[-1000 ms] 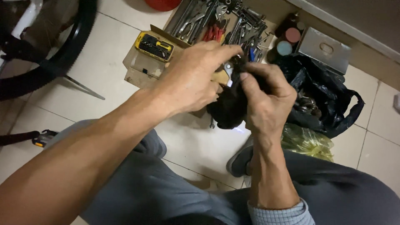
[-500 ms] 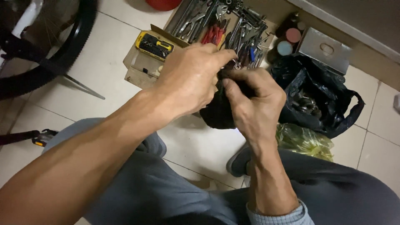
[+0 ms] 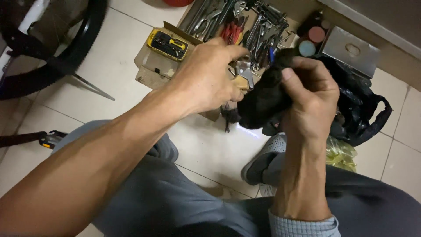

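My right hand [image 3: 309, 98] grips a black cloth [image 3: 262, 100], bunched up in front of me above the tiled floor. My left hand [image 3: 209, 78] is closed on a small metal part [image 3: 244, 73] with a tan piece, held just left of the cloth and touching it. Both hands hover over the near edge of an open cardboard box [image 3: 148, 70] of hand tools. My grey-trousered legs and one grey shoe [image 3: 262, 159] lie below.
The box holds several wrenches and red-handled pliers [image 3: 230, 31], plus a yellow bit case [image 3: 167, 45]. A black bag [image 3: 356, 109] and a yellowish plastic bag [image 3: 341, 154] lie at the right. A bicycle tyre [image 3: 57, 52] and a pedal [image 3: 51, 139] are at the left.
My hands have drawn slightly apart. The right hand lifted the black cloth up and to the right, and the metal part in my left hand now shows between them.
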